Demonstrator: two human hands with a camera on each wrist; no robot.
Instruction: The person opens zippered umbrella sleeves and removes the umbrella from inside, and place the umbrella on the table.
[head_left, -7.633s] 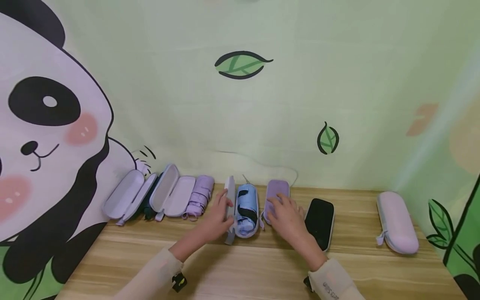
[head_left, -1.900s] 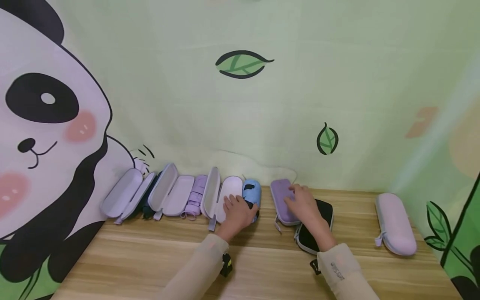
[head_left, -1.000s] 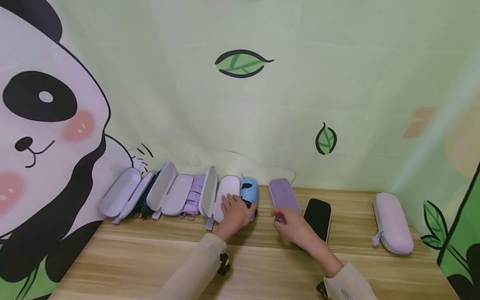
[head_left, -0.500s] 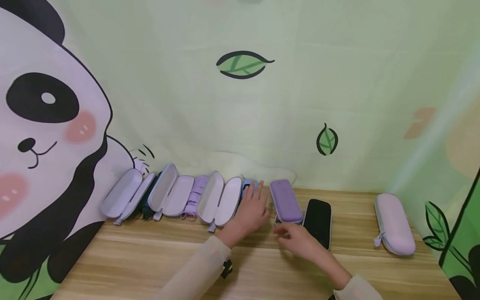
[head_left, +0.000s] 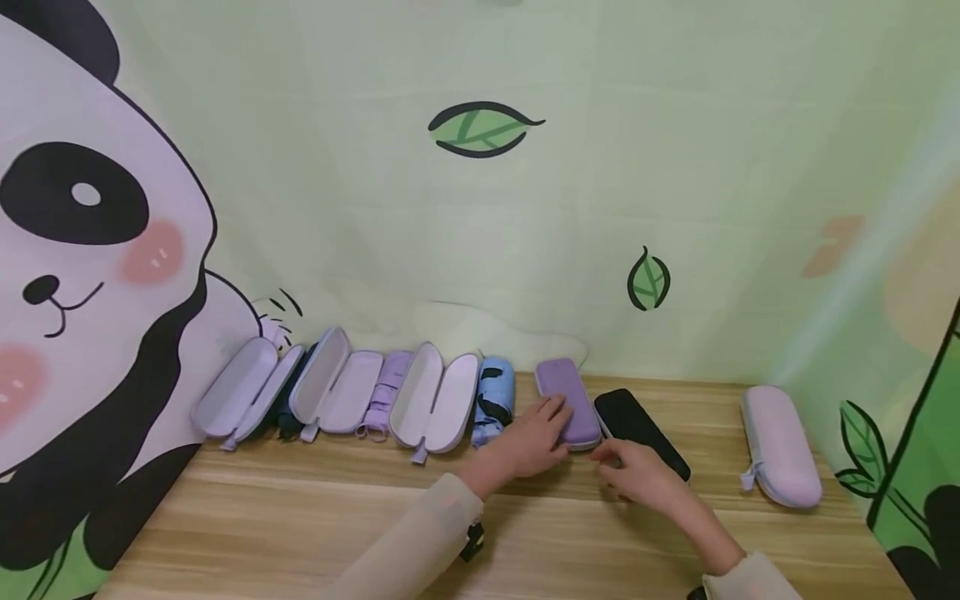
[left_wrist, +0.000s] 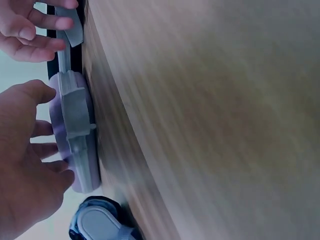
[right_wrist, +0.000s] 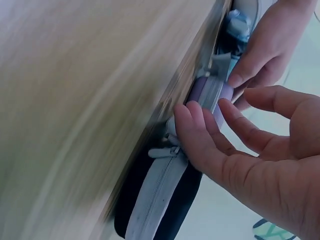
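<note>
Head view shows the left hand (head_left: 525, 437), loosely spread, on the purple case (head_left: 576, 408); left wrist view shows its grey tab (left_wrist: 76, 114) uncovered. Right wrist view has the right hand (right_wrist: 285, 172) bent, pinching nothing, by the black case (right_wrist: 155, 200) right of the purple case; light left pressure probably steadies best.

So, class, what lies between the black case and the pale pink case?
Only bare wooden tabletop lies between the black case and the pale pink case, as the head view shows.
</note>
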